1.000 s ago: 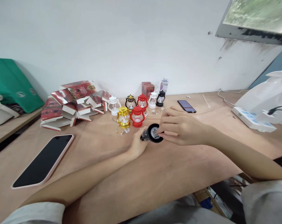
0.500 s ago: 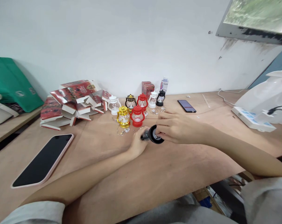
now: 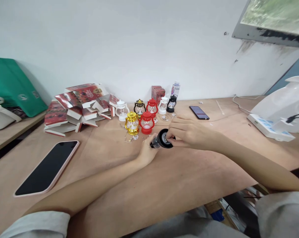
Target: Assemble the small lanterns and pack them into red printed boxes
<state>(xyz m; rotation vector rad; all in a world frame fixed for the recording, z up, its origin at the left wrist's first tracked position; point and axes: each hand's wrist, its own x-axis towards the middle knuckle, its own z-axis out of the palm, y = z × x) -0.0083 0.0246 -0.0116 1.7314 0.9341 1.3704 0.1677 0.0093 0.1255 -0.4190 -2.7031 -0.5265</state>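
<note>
My left hand (image 3: 147, 150) is wrapped round a small black lantern (image 3: 158, 141), tipped on its side with its round base turned to the right and toward me. At the open underside of that base, the pinched fingers of my right hand (image 3: 185, 134) touch the recess; what they hold, if anything, is hidden. Just behind my hands stand a gold lantern (image 3: 132, 124) and a red lantern (image 3: 147, 123). Farther back is a row with a white lantern (image 3: 121, 111), a bronze-black lantern (image 3: 139, 108) and several others.
Crumpled red cartons (image 3: 77, 105) pile up at the back left. A large phone (image 3: 48, 168) lies front left, a smaller phone (image 3: 199, 112) back right. A power strip (image 3: 270, 126) with cables is at the right. Small wire pieces (image 3: 130, 138) lie near the lanterns.
The lantern's base has tilted a little, showing more of its underside. My right fingers have shifted slightly within the recess. The whole view has moved a little.
</note>
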